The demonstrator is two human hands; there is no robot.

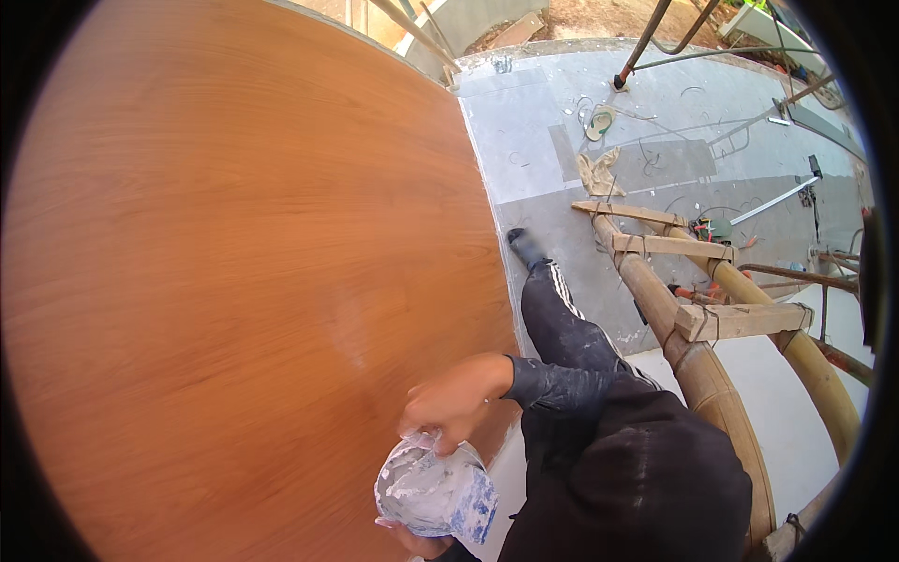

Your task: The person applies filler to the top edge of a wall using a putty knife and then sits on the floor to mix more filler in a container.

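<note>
A round tub (383,471) holds thick white paste (429,485); blue and white smears cover its lower right side. From below, my left hand (412,539) grips the tub, mostly hidden beneath it. At the tub's upper rim is my right hand (457,398), its fingers closed and the thumb reaching over the paste. Whether it pinches the rim or a small tool there cannot be made out. Both hands are close to a large orange-brown wood-grain panel (253,253), which fills the left side.
A bamboo ladder (707,398) with wooden rungs leans close on my right. My leg (567,318) stretches along the panel's edge. On the grey floor (534,122) lie a sandal (600,122), a crumpled cloth (599,172), wires and a long white strip (775,199). Scaffold poles (646,42) stand beyond.
</note>
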